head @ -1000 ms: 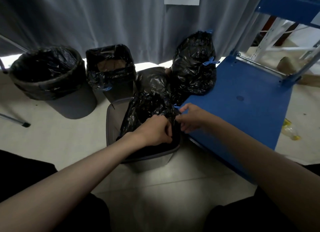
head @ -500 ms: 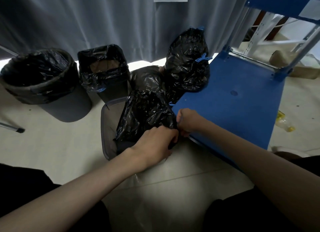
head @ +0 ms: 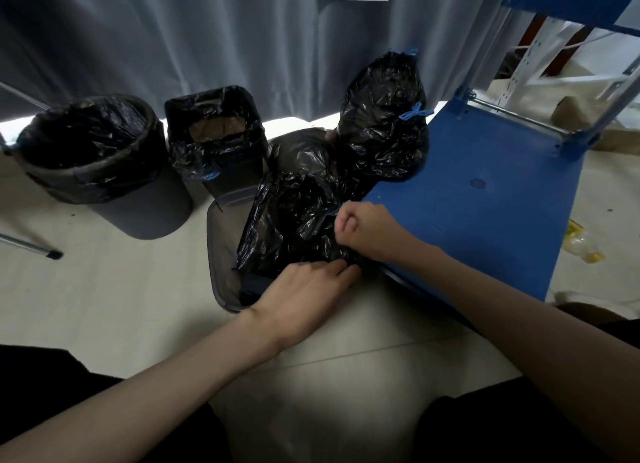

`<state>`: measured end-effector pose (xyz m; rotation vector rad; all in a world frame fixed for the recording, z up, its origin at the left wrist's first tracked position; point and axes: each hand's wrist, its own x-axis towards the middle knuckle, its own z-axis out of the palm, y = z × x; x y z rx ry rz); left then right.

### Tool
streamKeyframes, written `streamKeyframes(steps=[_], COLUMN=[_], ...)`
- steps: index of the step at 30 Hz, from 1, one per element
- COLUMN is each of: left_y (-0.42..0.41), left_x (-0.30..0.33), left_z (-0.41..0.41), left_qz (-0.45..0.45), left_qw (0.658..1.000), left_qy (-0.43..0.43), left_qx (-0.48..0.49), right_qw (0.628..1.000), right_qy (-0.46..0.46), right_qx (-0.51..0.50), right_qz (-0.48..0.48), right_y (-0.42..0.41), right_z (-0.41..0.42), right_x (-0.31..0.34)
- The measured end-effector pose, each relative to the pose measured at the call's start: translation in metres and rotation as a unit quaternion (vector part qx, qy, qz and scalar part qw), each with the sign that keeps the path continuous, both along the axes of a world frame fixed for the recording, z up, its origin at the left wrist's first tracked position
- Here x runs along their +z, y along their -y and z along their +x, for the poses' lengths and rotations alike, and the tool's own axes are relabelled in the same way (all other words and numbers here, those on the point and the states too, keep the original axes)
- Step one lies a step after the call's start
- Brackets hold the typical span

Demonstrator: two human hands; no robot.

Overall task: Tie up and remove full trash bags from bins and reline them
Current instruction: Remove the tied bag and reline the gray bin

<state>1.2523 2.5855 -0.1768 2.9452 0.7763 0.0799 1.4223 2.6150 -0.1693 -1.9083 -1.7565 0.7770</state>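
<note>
A crumpled black trash bag [head: 294, 220] stands bunched up in the grey square bin [head: 221, 282] in front of me. My left hand [head: 304, 296] lies over the bin's near right corner, fingers fairly straight, pressing the bag's edge down. My right hand [head: 363, 230] is curled and pinches the bag's plastic at the bin's right side. Behind it stands a full black bag [head: 381, 123] tied with a blue drawstring, and a second filled black bag [head: 301, 151] lies beside that one.
A round grey bin [head: 104, 172] lined with black plastic stands at the left; a small square lined bin [head: 214, 140] is next to it. A blue cart platform [head: 485, 199] sits close on the right. Grey curtain behind; a plastic bottle [head: 581, 244] lies on the floor.
My left hand has slid down from the bag's top to the bin's near rim and flattened out. My right hand stays at the right side of the bag.
</note>
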Motion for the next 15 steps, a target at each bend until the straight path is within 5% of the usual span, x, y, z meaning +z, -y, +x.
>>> streamKeyframes(steps=[5, 15], left_y=[-0.010, -0.034], left_x=[0.011, 0.009], left_z=[-0.027, -0.071], left_qz=[-0.045, -0.109], left_qw=[0.998, 0.993], left_qy=[0.020, 0.012], left_qx=[0.046, 0.041], right_qw=[0.987, 0.951], right_qy=[0.032, 0.063], right_qx=[0.143, 0.246], right_qz=[-0.067, -0.176], right_y=[0.007, 0.014], right_z=[-0.012, -0.016], right_x=[0.002, 0.008])
